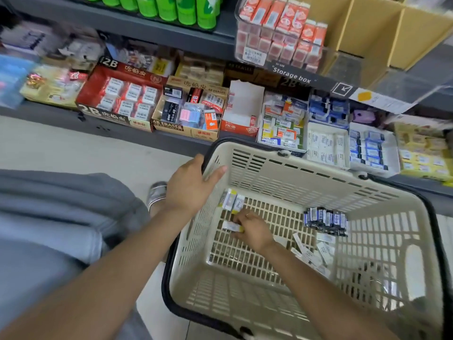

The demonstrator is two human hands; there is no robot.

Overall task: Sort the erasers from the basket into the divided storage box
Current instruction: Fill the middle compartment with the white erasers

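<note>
Both hands work at a beige slatted basket (318,173) that sits on the floor before a low shelf. The left hand (190,186) rests on the basket's near-left rim, its fingers curled over the edge and the thumb lying along the inside wall, gripping the rim. The right hand (252,228) reaches down to the basket floor, where its fingertips close on a white eraser with a yellow end (231,227); the fingers are bent and pinch it, though how firmly they hold it cannot be told. Just above that hand, two more white-and-yellow erasers (232,201) lean against the left inner wall. A dark blue bundle of erasers (326,220) lies farther right on the basket floor, and loose white erasers (316,253) are scattered near the right forearm. The divided storage box (326,141), holding rows of small white, blue and yellow packs, stands on the shelf just beyond the basket's far rim. To its left stand a red 2B display carton (117,99) and a 4B eraser carton (188,111).
</note>
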